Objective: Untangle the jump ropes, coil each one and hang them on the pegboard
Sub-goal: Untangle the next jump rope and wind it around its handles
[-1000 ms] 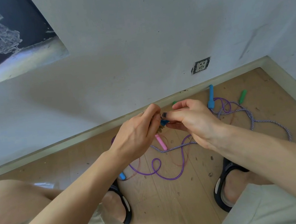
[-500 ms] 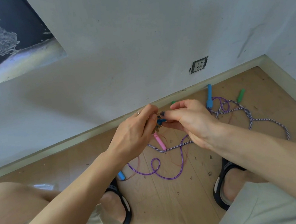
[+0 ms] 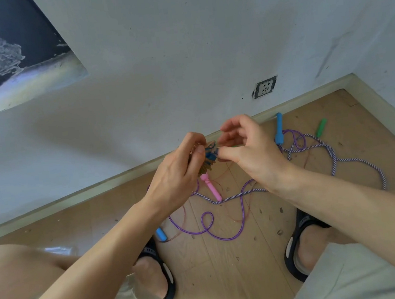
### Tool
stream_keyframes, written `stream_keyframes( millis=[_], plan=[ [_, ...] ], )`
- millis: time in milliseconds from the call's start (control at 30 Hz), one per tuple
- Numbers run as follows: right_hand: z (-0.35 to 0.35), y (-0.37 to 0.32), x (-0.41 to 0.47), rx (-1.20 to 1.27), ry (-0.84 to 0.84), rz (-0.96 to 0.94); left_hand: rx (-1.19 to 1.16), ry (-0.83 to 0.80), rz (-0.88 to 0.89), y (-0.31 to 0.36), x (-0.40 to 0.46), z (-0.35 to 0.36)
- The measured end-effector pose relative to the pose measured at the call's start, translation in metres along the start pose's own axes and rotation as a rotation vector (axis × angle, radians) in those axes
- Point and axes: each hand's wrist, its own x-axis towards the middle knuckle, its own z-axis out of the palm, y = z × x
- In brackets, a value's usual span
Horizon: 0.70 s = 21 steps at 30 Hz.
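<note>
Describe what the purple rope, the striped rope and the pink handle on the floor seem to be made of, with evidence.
Purple rope: probably smooth plastic or vinyl cord, since it looks glossy and holds springy loops.
Striped rope: likely braided fabric, with a matte purple-and-white twisted pattern.
Pink handle: seemingly moulded plastic, uniform in colour with a shaped neck.

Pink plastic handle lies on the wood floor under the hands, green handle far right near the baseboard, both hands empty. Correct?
Not quite: in the head view the left hand and right hand pinch a small blue and brownish tangle. The pink plastic handle and green handle lie as stated.
</note>
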Motion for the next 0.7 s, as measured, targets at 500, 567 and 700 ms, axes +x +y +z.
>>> stream_keyframes(
  millis=[500,567,700],
  plan=[
    [-0.006,-0.007,0.011,0.170,-0.328,0.114,-0.150,-0.025,-0.055,0.015,-0.006,-0.011],
    [-0.007,-0.009,0.011,0.240,-0.374,0.174,-0.151,-0.032,-0.056,0.018,-0.007,-0.012],
    [-0.010,-0.010,0.011,0.319,-0.395,0.251,-0.178,-0.068,-0.086,0.021,-0.007,-0.013]
  ],
)
